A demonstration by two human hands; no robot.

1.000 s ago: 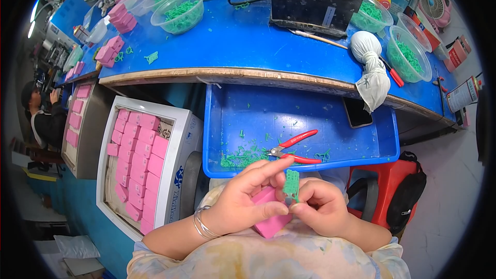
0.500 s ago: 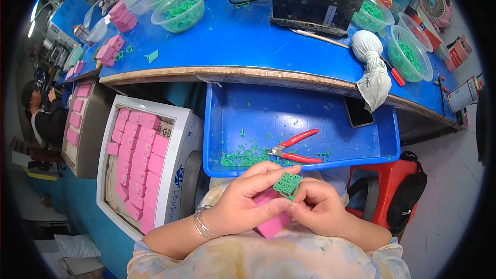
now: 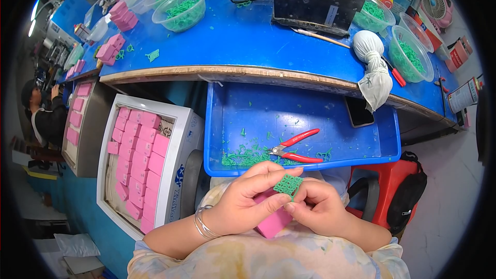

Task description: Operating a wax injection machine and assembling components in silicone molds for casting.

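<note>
In front of my body, my left hand (image 3: 245, 194) wraps round a pink block (image 3: 274, 222). Its fingers and thumb also steady a small green openwork piece (image 3: 287, 186) with a lattice pattern, standing above the block. My right hand (image 3: 320, 204) is closed in a pinch at the lower right edge of that green piece. The right fingertips hide part of its edge. Just beyond my hands, red-handled nippers (image 3: 297, 158) lie with their handles spread in a blue tray (image 3: 305, 113), among green scraps (image 3: 243, 156).
Left of me, a white-framed box (image 3: 173, 175) holds rows of pink blocks (image 3: 139, 160). Clear bowls of green pieces (image 3: 181, 13), a black machine (image 3: 315, 2) and a tied white cloth bundle (image 3: 369, 51) stand on the blue bench (image 3: 232, 46). A phone (image 3: 359, 112) rests in the tray.
The green piece has tilted slightly, and my left thumb has shifted a little along its lower edge. Both hands otherwise keep their places.
</note>
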